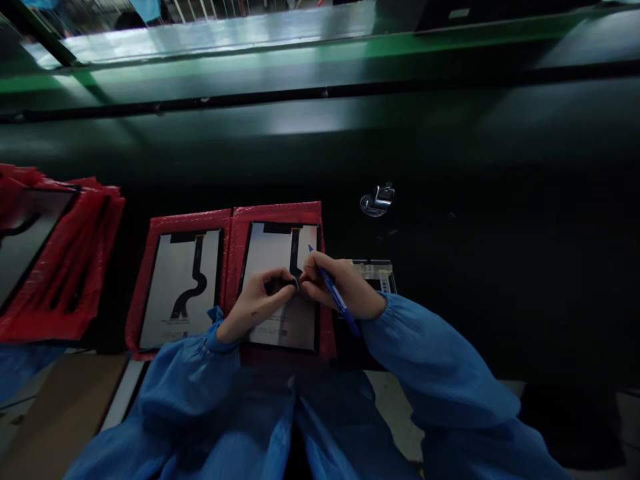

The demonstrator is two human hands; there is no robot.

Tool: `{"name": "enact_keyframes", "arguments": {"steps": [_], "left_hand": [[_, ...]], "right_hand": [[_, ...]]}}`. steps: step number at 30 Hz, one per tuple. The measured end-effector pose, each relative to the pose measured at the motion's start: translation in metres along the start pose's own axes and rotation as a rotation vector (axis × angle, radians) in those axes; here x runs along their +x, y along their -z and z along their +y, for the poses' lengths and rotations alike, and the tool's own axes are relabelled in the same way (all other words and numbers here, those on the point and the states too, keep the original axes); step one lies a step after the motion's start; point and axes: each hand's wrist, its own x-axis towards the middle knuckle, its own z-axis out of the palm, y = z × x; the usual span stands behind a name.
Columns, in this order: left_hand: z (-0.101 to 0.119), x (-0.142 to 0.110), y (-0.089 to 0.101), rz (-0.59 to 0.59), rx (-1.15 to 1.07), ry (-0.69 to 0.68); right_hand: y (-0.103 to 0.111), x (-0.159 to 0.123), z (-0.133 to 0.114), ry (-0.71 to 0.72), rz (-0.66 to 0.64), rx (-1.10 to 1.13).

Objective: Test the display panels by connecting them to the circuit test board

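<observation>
A display panel [267,331] with a silvery back lies on a red bubble-wrap bag [327,333]. Its black ribbon cable [295,248] runs down from the top edge to my fingertips. My left hand [257,303] is closed in a pinch around the lower end of this cable. Close against it, my right hand [347,283] is also closed, with a blue pen [341,303] held slanting through it. The right fingertips meet the cable end, though the exact contact is hidden. To the left, a second display panel [173,287] lies on another red bag [143,303], its curved cable loose.
Several stacked red bags [95,260] with a panel on top sit at far left. Right of my work lies a partly hidden flat part [375,270]. Clear plastic bits [379,200] lie behind it on the dark table [500,267]. A brown board [60,407] is at lower left.
</observation>
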Motion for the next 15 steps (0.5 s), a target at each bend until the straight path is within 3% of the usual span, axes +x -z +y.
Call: {"name": "enact_keyframes", "arguments": {"steps": [5, 8, 11, 13, 15], "left_hand": [[-0.002, -0.003, 0.002, -0.018, -0.035, 0.002], [-0.005, -0.01, 0.016, 0.026, 0.009, 0.017], [-0.012, -0.018, 0.038, 0.253, 0.268, 0.024], [-0.022, -0.023, 0.049, 0.441, 0.572, 0.085], [-0.032, -0.025, 0.056, 0.509, 0.806, 0.187]], "right_hand": [[-0.002, -0.002, -0.002, -0.007, 0.022, 0.047], [0.0, -0.003, -0.005, -0.029, 0.134, 0.062], [0.004, -0.004, -0.008, -0.057, 0.267, 0.126], [0.006, -0.004, -0.008, -0.06, 0.287, 0.174], [0.006, -0.004, -0.007, -0.058, 0.265, 0.186]]}}
